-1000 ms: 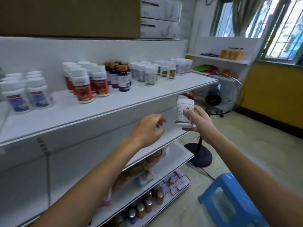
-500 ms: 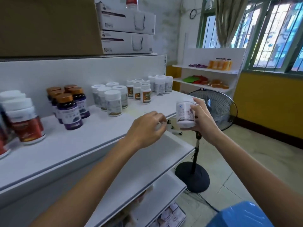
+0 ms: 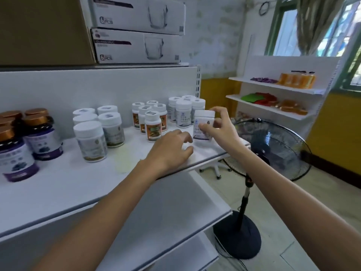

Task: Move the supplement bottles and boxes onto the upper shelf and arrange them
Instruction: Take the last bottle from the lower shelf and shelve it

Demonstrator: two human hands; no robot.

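My right hand [image 3: 218, 130] grips a white supplement bottle [image 3: 203, 122] and holds it upright on or just above the right end of the upper shelf [image 3: 78, 184], next to a cluster of matching white bottles [image 3: 183, 114]. My left hand [image 3: 172, 149] rests on the shelf just left of that bottle, fingers curled, holding nothing. Further left stand white bottles with orange-brown labels [image 3: 152, 126], larger white bottles [image 3: 91, 141] and dark bottles with copper caps and purple labels [image 3: 41, 133].
White boxes [image 3: 136, 45] and a brown carton [image 3: 43, 30] sit on top of the shelving. A lower shelf [image 3: 175, 216] juts out below. A standing fan [image 3: 273, 151] is right of the shelf end. A side shelf [image 3: 273, 106] holds orange packets.
My right hand has carried the white bottle up and left from beside the shelf edge onto the upper shelf's right end. My left hand moved up onto the shelf. The camera rose and turned right.
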